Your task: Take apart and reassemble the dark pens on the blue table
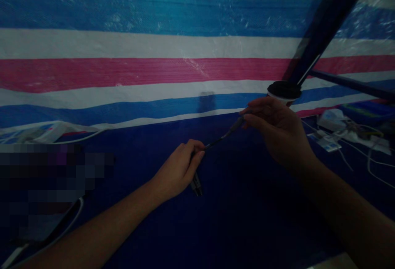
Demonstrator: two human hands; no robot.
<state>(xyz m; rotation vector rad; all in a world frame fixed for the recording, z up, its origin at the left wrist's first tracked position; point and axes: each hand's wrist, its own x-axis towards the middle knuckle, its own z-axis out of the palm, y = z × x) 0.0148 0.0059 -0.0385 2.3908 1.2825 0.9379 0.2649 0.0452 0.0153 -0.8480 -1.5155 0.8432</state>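
- Gripping a slim dark pen [222, 139] in your left hand [177, 170], fingers curled closed around it, its lower end poking out below your fist.
- Pinching the pen's upper end in your right hand [277, 131], thumb and fingertips closed on it.
- The pen slants up and right between your hands, above a dark blue sheet [247, 211].
- Behind it hangs a blue, white and pink striped tarp [154, 71].
- Just past your right hand sits a cup with a black lid [284, 90], beside a dark blue pole [327, 22].
- Papers [324, 141] and white cables [376, 166] lie to the right; the lower left is blurred out.
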